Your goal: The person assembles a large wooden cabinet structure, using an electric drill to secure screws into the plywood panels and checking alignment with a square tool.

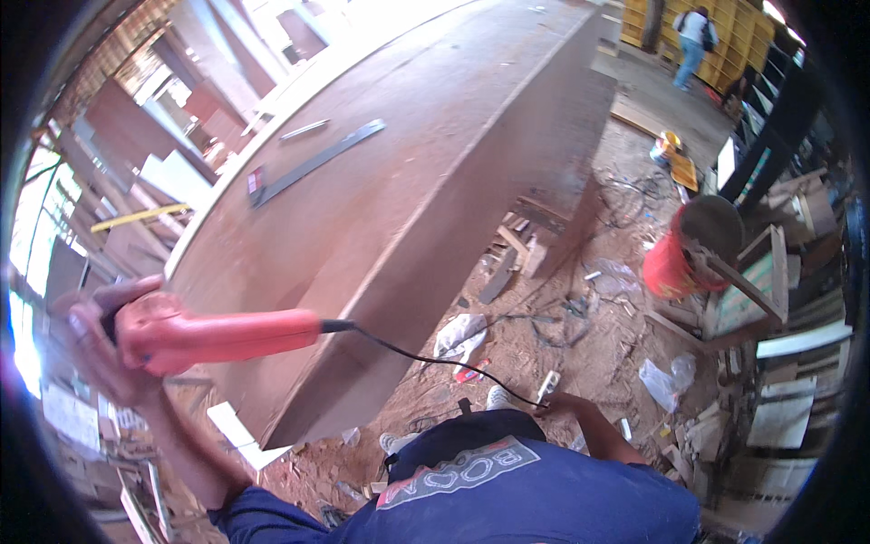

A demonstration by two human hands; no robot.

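Observation:
My left hand (109, 344) is raised at the lower left, wrapped round the front of an orange-red power tool (217, 339) with a dark head. A black cord (435, 359) runs from the tool's handle down to my right hand (557, 405), which grips it low on the right, beside a small white plug-like piece (549, 385) that I cannot make out clearly. Behind the tool is a large brown wooden bench-like structure (381, 181) with a long raised edge. On its top lie a dark metal straightedge (317, 161) and a slim pale item (304, 130).
A red bucket (666, 267) and wooden frame (743, 308) stand at the right. Wood scraps, bags (666, 381) and cables litter the dusty floor (598, 344). Boards (136, 127) lean at the left. A person (693, 45) is near a yellow panel (739, 54).

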